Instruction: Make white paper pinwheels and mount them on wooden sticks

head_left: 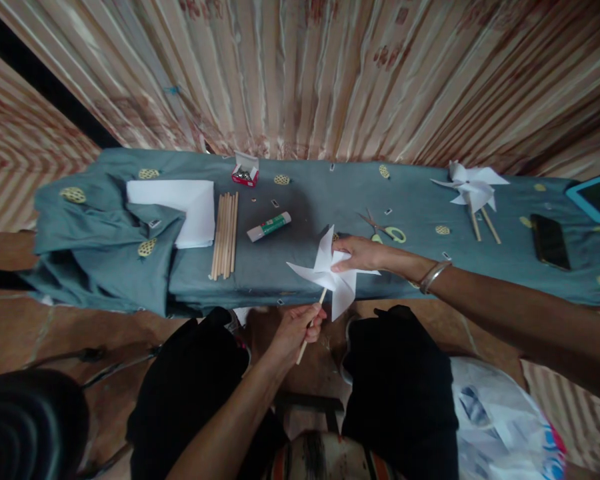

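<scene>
My left hand [300, 330] is closed round a thin wooden stick [324, 296] that carries a white paper pinwheel [337, 283]. The pinwheel hangs at the table's near edge, its blades spread out. With thumb and fingers, my right hand [357, 255] grips one of the blades near the centre; some fingertips are hidden behind the paper. Just beyond that hand lie green-handled scissors [383, 230]. A glue stick [269, 227] rests to the left of the pinwheel, beside a row of several wooden sticks [225, 235].
White paper sheets [197, 207] and an open red box [245, 172] of small metal pieces are on the left of the cloth-covered table [325, 193]. Further right are finished-looking pinwheels [473, 183], a phone [550, 241] and a blue-framed device [597, 199]. A plastic bag [500, 413] sits low on the right.
</scene>
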### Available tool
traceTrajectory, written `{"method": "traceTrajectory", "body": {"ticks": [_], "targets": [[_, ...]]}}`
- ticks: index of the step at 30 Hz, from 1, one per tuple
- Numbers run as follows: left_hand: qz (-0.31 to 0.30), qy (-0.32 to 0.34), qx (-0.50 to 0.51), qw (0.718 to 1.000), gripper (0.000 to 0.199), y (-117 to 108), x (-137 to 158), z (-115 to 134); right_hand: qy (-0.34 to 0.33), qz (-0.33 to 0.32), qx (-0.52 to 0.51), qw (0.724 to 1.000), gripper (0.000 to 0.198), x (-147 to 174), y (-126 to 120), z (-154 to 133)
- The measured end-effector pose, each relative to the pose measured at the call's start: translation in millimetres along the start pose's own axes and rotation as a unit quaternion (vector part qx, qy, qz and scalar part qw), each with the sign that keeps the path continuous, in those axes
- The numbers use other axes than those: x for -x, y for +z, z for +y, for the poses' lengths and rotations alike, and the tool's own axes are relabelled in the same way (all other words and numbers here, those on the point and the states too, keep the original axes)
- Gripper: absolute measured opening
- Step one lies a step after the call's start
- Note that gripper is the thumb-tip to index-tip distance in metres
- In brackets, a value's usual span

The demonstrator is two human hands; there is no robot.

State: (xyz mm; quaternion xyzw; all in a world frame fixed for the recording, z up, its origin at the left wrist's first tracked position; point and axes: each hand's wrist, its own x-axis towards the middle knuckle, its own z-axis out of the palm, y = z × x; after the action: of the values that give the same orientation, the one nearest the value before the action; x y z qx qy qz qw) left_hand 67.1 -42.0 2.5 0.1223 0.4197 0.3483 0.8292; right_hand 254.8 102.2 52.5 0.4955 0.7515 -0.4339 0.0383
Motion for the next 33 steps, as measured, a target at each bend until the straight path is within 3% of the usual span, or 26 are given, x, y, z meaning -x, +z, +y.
{"method": "traceTrajectory", "body": {"ticks": [14, 26, 33], "targets": [[-0.007, -0.006, -0.013, 1.000, 0.052, -5, -1, 4, -0.020, -0.025, -0.020, 0.999, 0.018, -1, -1, 1], [0.007, 0.010, -0.040, 0.999, 0.052, -2, 3, 4, -0.040, -0.121, 0.177, 0.976, 0.021, -9, -21, -23], [0.003, 0.015, -0.045, 0.999, 0.049, -3, 2, 1, -0.064, -0.129, 0.174, 0.974, 0.021, -8, -23, -23]]}}
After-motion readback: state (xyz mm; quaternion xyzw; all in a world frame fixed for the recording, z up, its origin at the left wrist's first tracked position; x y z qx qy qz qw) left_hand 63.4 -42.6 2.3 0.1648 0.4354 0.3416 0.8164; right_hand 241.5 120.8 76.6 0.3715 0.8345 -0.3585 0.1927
